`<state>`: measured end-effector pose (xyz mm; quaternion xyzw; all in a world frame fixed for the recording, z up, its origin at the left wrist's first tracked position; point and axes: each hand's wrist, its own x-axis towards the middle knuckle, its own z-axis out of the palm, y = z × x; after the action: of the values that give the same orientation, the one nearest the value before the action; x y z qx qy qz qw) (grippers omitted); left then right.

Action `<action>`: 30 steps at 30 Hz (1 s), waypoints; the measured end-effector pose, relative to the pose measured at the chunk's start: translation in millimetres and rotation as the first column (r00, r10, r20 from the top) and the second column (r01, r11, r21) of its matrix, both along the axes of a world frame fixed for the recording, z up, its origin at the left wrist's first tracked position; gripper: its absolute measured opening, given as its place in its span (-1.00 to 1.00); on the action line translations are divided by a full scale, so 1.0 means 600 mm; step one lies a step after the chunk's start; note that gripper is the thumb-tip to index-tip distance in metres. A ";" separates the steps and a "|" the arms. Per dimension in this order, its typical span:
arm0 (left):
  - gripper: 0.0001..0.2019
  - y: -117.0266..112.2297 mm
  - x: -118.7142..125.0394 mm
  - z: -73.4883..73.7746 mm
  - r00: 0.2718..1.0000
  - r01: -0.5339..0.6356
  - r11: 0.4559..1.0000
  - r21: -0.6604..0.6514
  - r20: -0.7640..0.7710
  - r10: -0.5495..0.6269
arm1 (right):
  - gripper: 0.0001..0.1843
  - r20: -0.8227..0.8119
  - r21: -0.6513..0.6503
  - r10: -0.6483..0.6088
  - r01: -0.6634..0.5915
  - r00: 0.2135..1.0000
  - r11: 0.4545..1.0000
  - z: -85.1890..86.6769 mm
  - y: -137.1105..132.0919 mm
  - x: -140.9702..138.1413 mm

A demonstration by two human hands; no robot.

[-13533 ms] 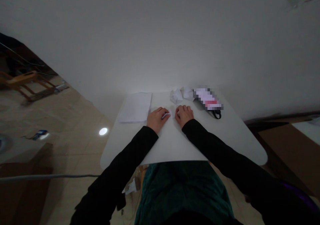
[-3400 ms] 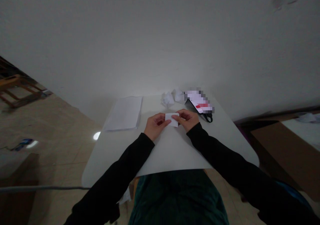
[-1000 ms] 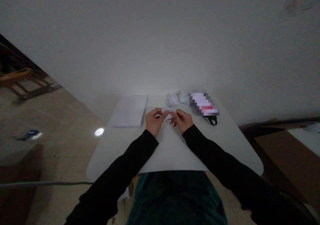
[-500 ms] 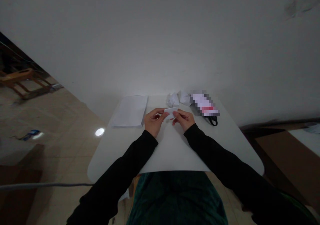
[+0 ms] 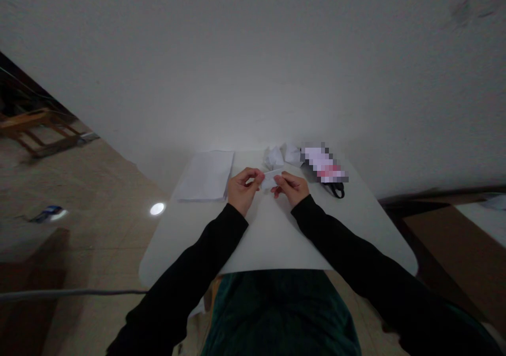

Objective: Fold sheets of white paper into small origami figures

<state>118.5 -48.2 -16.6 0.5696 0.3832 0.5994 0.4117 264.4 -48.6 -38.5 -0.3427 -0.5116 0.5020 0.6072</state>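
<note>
A small folded piece of white paper (image 5: 271, 179) is held just above the white table (image 5: 276, 234), between both hands. My left hand (image 5: 242, 189) pinches its left end with thumb and fingers. My right hand (image 5: 293, 189) pinches its right end, fingers curled. Both arms wear black sleeves.
A stack of white sheets (image 5: 205, 175) lies at the table's far left. Crumpled white papers (image 5: 281, 155) sit at the far edge, beside a blurred white-and-red item with a black strap (image 5: 327, 169). A white wall stands right behind the table. Tiled floor lies to the left.
Over the last second the folded paper has turned slightly between my fingers and both hands have stayed close together. Earlier, my hands pressed the paper flat on the table.
</note>
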 end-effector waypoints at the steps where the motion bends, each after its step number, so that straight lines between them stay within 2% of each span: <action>1: -0.83 0.001 0.001 -0.001 1.000 0.001 1.000 -0.011 0.008 -0.001 | -0.67 0.000 -0.005 -0.014 0.014 1.000 1.000 -0.001 0.000 0.000; 4: -0.80 0.001 0.004 -0.004 0.999 0.023 0.999 -0.041 -0.024 -0.024 | -0.65 0.030 -0.029 -0.079 0.080 0.996 0.996 -0.005 0.003 0.004; 9: -0.70 -0.002 0.006 -0.008 0.986 0.083 0.991 -0.103 -0.135 -0.097 | -0.65 0.180 -0.025 -0.161 0.168 0.970 0.985 -0.005 0.004 0.013; 14: -0.70 -0.005 0.006 -0.013 0.980 0.100 0.987 -0.129 -0.159 -0.120 | -0.67 0.248 -0.001 -0.135 0.139 0.959 0.990 0.003 -0.003 0.018; 17: -0.73 -0.007 0.011 -0.015 0.983 0.129 0.980 -0.150 -0.112 -0.147 | -0.68 0.248 0.017 -0.117 0.116 0.962 0.993 0.004 -0.006 0.013; 21: -0.71 -0.007 0.017 -0.020 0.997 0.073 0.988 -0.135 0.043 -0.068 | -0.68 0.124 -0.035 -0.113 0.118 0.986 0.992 -0.003 -0.007 -0.001; 23: -0.71 -0.006 0.017 -0.022 0.997 0.063 0.989 -0.134 0.061 -0.055 | -0.64 0.112 -0.049 -0.128 0.134 0.985 0.990 -0.012 -0.007 -0.007; 27: -0.72 -0.003 0.013 -0.024 0.988 0.109 0.984 -0.138 -0.095 -0.123 | -0.60 0.165 -0.059 -0.253 0.266 0.953 0.962 -0.021 -0.002 -0.003; 30: -0.74 -0.002 0.011 -0.023 0.969 0.106 0.991 -0.080 -0.216 -0.121 | -0.65 0.226 -0.002 -0.306 0.315 0.925 0.949 -0.012 0.004 0.013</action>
<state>125.3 -49.7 -30.2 0.6391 0.4135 0.4946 0.4195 272.5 -46.1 -45.4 -0.4849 -0.5062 0.3677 0.6111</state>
